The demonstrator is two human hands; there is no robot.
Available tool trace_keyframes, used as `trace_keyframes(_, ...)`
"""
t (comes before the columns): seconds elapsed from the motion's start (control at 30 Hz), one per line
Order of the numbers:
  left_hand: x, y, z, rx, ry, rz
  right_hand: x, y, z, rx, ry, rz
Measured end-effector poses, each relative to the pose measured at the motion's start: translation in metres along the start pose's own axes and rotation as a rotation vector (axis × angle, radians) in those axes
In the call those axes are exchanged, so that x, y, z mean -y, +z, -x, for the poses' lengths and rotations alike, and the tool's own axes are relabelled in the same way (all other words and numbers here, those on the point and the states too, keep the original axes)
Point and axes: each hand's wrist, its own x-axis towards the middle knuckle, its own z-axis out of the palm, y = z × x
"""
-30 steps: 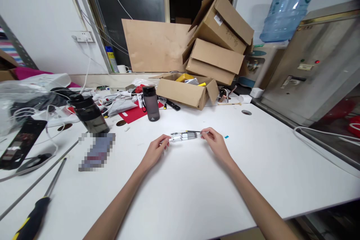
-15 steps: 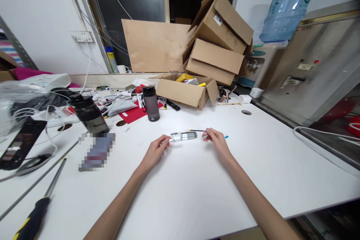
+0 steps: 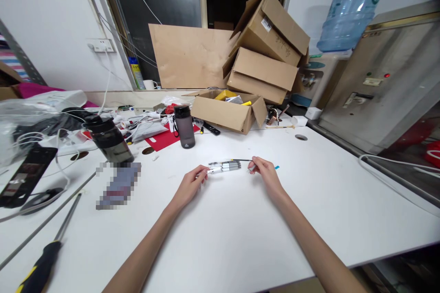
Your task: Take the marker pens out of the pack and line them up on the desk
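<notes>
Several white-and-grey pens (image 3: 229, 165) lie side by side on the white table between my hands. My left hand (image 3: 192, 183) is closed at their left end, thumb and fingertips pinching the end of a white pen (image 3: 213, 170). My right hand (image 3: 264, 171) is closed too, holding a small grey-white piece (image 3: 252, 169) with its fingertips, apart from the pens. A thin dark refill (image 3: 240, 160) with a yellow section lies behind the pens, its right end by my right fingers. Just beyond that hand is a small blue strip (image 3: 277, 167).
A dark bottle (image 3: 184, 128) and an open cardboard box (image 3: 220, 113) stand at the back. To the left are another bottle (image 3: 108, 139), a screwdriver (image 3: 48, 252), a phone (image 3: 27, 176) and tangled cables. A metal cabinet (image 3: 388, 73) borders the right side.
Both hands stay almost in place. The fingers of my right hand have shifted slightly around the small piece; the pens have not visibly moved.
</notes>
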Motion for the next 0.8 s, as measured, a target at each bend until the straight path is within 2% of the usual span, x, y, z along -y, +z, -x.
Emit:
trace_keyframes(0.4,-0.0001,0.0012,-0.0011,0.012,0.006,-0.008,0.0060,0.0038,0.0027,0.064,-0.036,0.058)
trace_keyframes(0.8,-0.0003,0.0016,-0.0007,0.004,0.012,-0.007,-0.0006,0.0033,0.0011,0.082,-0.056,0.070)
